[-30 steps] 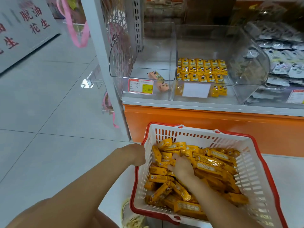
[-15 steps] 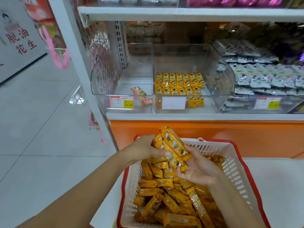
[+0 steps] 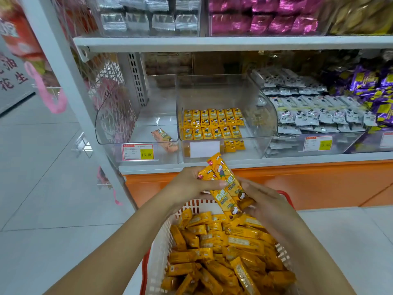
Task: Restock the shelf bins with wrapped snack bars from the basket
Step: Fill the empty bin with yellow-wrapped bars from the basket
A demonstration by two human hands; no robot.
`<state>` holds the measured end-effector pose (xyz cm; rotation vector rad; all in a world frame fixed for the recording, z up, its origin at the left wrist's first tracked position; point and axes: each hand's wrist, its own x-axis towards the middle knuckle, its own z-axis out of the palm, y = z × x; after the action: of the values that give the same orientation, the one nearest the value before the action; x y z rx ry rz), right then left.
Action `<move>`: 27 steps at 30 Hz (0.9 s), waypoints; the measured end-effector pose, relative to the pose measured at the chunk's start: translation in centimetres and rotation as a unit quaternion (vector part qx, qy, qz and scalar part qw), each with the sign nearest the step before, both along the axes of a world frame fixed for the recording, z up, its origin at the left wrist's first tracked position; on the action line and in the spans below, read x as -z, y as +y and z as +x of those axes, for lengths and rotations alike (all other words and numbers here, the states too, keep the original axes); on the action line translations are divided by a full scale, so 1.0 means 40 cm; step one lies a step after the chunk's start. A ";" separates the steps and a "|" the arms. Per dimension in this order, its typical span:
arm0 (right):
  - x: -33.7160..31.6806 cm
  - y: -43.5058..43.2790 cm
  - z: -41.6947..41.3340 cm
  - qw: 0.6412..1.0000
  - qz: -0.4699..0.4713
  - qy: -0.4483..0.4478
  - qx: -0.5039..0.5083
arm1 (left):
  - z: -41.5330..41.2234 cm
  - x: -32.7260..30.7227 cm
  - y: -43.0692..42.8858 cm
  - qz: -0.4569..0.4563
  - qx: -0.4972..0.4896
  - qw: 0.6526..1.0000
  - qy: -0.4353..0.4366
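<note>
A small stack of yellow wrapped snack bars (image 3: 225, 186) is held between both hands above the basket. My left hand (image 3: 191, 184) grips the upper end, and my right hand (image 3: 261, 199) cups the lower end from below. The white basket with a red rim (image 3: 159, 248) sits low in the middle, full of several more yellow bars (image 3: 223, 252). Straight ahead on the shelf, a clear bin (image 3: 261, 116) holds two neat rows of the same yellow bars (image 3: 212, 122). The clear bin to its left (image 3: 119, 116) holds only a pink-orange packet (image 3: 164, 138).
To the right, bins hold grey-white packets (image 3: 308, 111) and purple packets (image 3: 374, 88). The shelf above (image 3: 212, 42) carries silver and pink packets. An orange base panel (image 3: 319, 184) runs under the bins. A white upright post (image 3: 70, 86) stands left, with tiled floor (image 3: 42, 188) beyond.
Both hands went from digging in the basket to lifting a handful of bars up toward the shelf. The view has tilted up and moved closer to the bins.
</note>
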<state>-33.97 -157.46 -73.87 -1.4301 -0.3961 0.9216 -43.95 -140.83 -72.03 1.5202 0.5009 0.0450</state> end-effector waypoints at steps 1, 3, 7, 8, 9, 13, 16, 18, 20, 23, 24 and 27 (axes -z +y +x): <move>-0.012 0.002 -0.005 0.995 0.001 -0.095 0.014 | 0.004 -0.007 -0.003 0.003 -0.002 1.000 -0.002; -0.040 0.003 -0.018 0.957 0.011 -0.289 0.016 | 0.016 -0.021 -0.009 -0.004 -0.014 1.000 -0.017; -0.060 0.022 -0.034 0.794 -0.119 -0.595 -0.046 | 0.031 -0.055 -0.009 -0.029 -0.051 0.997 -0.045; -0.060 0.030 -0.032 0.757 -0.137 -0.639 -0.028 | 0.034 -0.063 -0.008 -0.025 -0.060 0.997 -0.049; -0.063 0.038 -0.029 0.731 -0.142 -0.668 -0.003 | 0.036 -0.073 -0.006 -0.020 -0.066 0.996 -0.057; -0.137 0.071 0.000 0.732 -0.151 -0.664 0.010 | 0.045 -0.125 0.000 -0.014 -0.085 0.990 -0.114; -0.218 0.114 0.066 0.773 -0.189 -0.605 0.004 | 0.043 -0.153 0.034 0.097 -0.203 0.963 -0.147; -0.257 0.165 0.134 0.754 -0.250 -0.608 0.019 | 0.039 -0.150 0.069 0.203 -0.288 0.926 -0.134; -0.273 0.228 0.202 0.758 -0.298 -0.581 0.017 | 0.035 -0.133 0.097 0.233 -0.319 0.914 -0.094; -0.263 0.325 0.273 0.741 -0.382 -0.552 -0.012 | 0.045 -0.108 0.111 0.211 -0.297 0.930 -0.054; -0.254 0.351 0.286 0.731 -0.412 -0.544 -0.031 | 0.050 -0.103 0.108 0.221 -0.290 0.930 -0.048; -0.222 0.391 0.309 0.698 -0.480 -0.527 -0.062 | 0.064 -0.095 0.104 0.259 -0.300 0.916 -0.061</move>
<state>-21.62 -141.81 -64.99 -2.9257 -0.9392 0.2302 -41.40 -136.67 -68.22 1.8042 0.8898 0.8018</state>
